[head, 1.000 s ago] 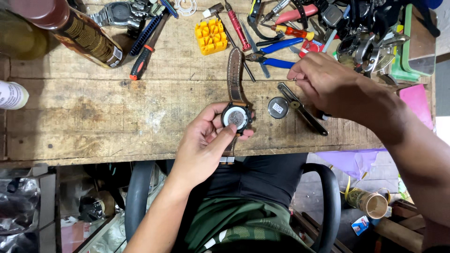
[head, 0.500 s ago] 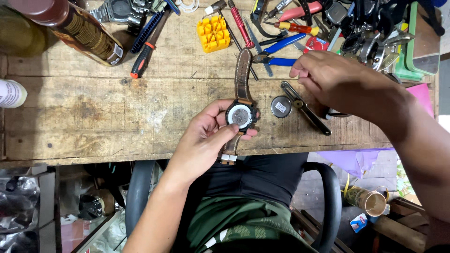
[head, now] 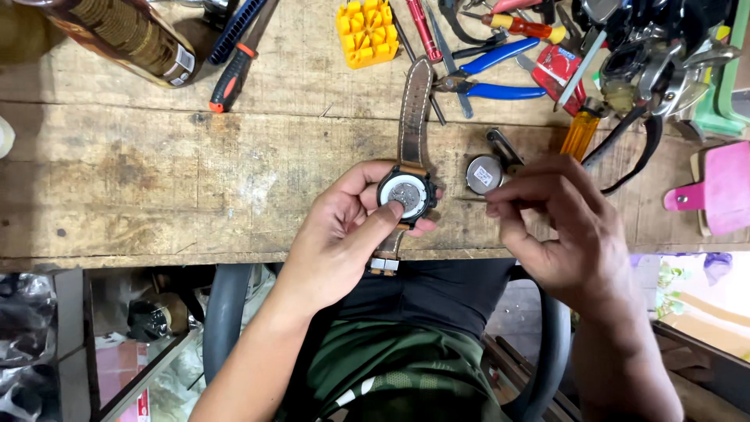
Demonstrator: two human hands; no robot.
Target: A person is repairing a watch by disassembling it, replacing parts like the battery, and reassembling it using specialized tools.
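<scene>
1. Currently we see the left hand (head: 344, 230) closed around a wristwatch (head: 406, 193) at the front edge of the wooden desk (head: 156, 180); thumb lies on the opened back of the round case, fingers wrap behind it.
2. We note the watch's brown leather strap (head: 414, 109) runs up and away across the desk, its other end hangs just past the desk edge by our lap.
3. We see the right hand (head: 558, 227) just right of the watch, fingertips pinched together on something thin and small; we cannot tell what it is.
4. We mark a round metal case back (head: 484, 173) lying flat on the desk, between the watch and the right hand's fingers, apart from the watch.
5. We mark a dark metal tool (head: 504, 148) just behind the case back, partly hidden.
6. Farther back: blue-handled pliers (head: 500, 74), a yellow plastic block (head: 367, 31), an orange-handled screwdriver (head: 580, 133), a red-and-black handled tool (head: 230, 78).
7. Top left, a brown cylindrical can (head: 133, 35) lies tilted on the desk.
8. Far right, a pink plastic piece (head: 715, 187) near the desk edge, well apart from both hands.
</scene>
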